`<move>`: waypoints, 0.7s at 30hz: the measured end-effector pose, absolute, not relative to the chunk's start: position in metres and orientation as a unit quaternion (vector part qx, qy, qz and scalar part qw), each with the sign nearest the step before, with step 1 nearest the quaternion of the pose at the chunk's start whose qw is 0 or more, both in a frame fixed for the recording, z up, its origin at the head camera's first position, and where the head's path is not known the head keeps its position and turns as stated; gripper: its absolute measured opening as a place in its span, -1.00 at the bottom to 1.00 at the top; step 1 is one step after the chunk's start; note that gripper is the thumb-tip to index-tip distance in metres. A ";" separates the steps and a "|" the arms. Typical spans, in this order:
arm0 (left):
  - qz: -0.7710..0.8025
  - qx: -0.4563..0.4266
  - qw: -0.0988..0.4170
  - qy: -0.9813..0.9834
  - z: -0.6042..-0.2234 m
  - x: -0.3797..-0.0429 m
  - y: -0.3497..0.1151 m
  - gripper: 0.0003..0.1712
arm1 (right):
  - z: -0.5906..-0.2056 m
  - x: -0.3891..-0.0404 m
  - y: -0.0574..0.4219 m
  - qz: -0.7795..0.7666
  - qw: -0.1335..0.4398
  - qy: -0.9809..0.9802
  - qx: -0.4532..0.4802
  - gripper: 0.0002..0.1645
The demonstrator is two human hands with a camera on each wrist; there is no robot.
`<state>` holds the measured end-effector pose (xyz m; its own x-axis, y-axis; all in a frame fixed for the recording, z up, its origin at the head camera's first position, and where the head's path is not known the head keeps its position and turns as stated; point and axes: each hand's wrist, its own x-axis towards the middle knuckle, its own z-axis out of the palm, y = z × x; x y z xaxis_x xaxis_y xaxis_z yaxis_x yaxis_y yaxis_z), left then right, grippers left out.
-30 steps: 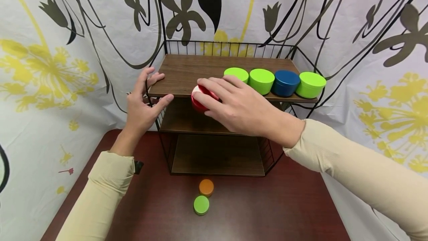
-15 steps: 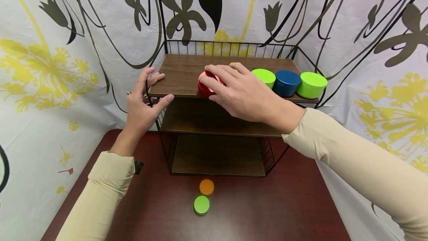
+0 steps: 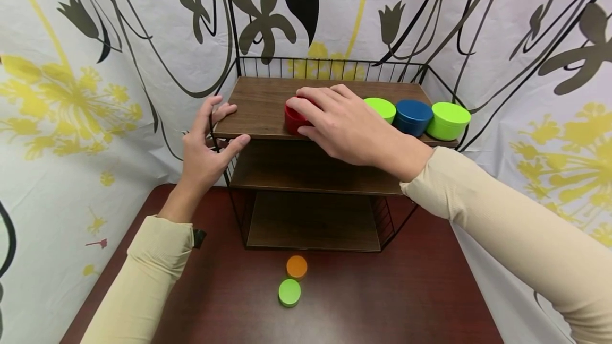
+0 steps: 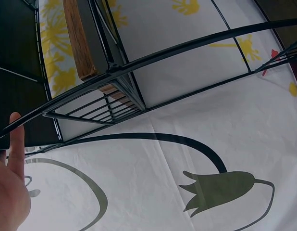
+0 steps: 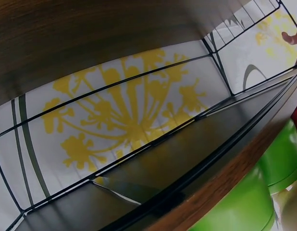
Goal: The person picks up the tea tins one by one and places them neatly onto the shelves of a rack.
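My right hand (image 3: 349, 126) grips a red round container (image 3: 293, 121) from above, at the front edge of the rack's brown top shelf (image 3: 263, 94). The hand covers much of its lid. To its right stand a green round container (image 3: 381, 109), a blue one (image 3: 413, 117) and another green one (image 3: 448, 121). My left hand (image 3: 203, 145) is at the shelf's left end, fingers apart and thumb in front of the black wire frame. In the left wrist view, a straight finger (image 4: 16, 149) rises at the wire rail (image 4: 172, 48).
Two lower shelves (image 3: 311, 222) of the rack sit below. On the dark red table (image 3: 382, 296) in front lie a small orange disc-shaped piece (image 3: 296, 267) and a green one (image 3: 289, 292). A patterned white curtain (image 3: 158, 9) surrounds the rack.
My right hand has carried the red container up and slightly right, from in front of the shelf onto its front edge, and now hides the leftmost green container. My left hand stays put.
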<state>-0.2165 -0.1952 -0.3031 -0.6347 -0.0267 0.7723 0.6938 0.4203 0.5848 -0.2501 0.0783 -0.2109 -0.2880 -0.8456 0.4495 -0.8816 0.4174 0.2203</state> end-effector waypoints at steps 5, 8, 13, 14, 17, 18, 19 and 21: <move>-0.490 -0.230 0.366 -0.757 -0.295 -0.208 -0.191 -0.19 | -0.211 -0.254 0.080 0.044 0.247 -0.807 0.535 -0.43; -0.490 -0.235 0.364 -0.756 -0.291 -0.206 -0.190 -0.20 | -0.210 -0.255 0.079 0.042 0.245 -0.810 0.530 -0.44; -0.495 -0.234 0.366 -0.753 -0.299 -0.214 -0.194 -0.17 | -0.209 -0.253 0.078 0.031 0.243 -0.816 0.523 -0.45; -0.495 -0.234 0.365 -0.753 -0.302 -0.218 -0.196 -0.16 | -0.209 -0.253 0.078 0.029 0.242 -0.817 0.523 -0.46; -0.493 -0.232 0.366 -0.754 -0.311 -0.226 -0.201 -0.11 | -0.209 -0.252 0.078 0.023 0.239 -0.819 0.521 -0.47; -0.493 -0.233 0.366 -0.755 -0.313 -0.228 -0.202 -0.10 | -0.209 -0.252 0.078 0.022 0.239 -0.820 0.520 -0.47; -0.491 -0.236 0.366 -0.754 -0.314 -0.229 -0.204 -0.10 | -0.209 -0.252 0.078 0.021 0.240 -0.820 0.519 -0.47; -0.492 -0.241 0.366 -0.752 -0.315 -0.230 -0.205 -0.11 | -0.210 -0.252 0.078 0.018 0.242 -0.820 0.518 -0.47</move>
